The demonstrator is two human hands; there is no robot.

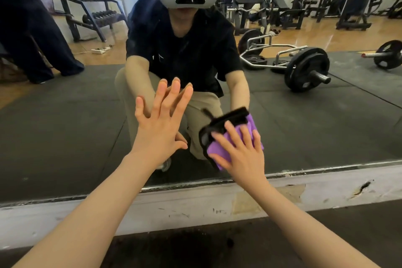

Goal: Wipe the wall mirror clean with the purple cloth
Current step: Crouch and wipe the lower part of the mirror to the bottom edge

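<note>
Nearest, two bare forearms reach over the scuffed white ledge [195, 206] below the wall mirror [326, 115]. On the glass, the left hand [161, 119] lies flat with fingers spread and straight, holding nothing — it seems to brace the person. The right hand [241, 154] presses the purple cloth [219, 148] against the lower part of the mirror, just above its bottom edge, fingers extended over the fabric; a dark band shows along the cloth's upper edge. Wiping looks underway at this low patch — whether the glass further up is clean cannot be told. Beyond, the reflection shows a loaded barbell [304, 67] and a dumbbell rack [91, 13]
</note>
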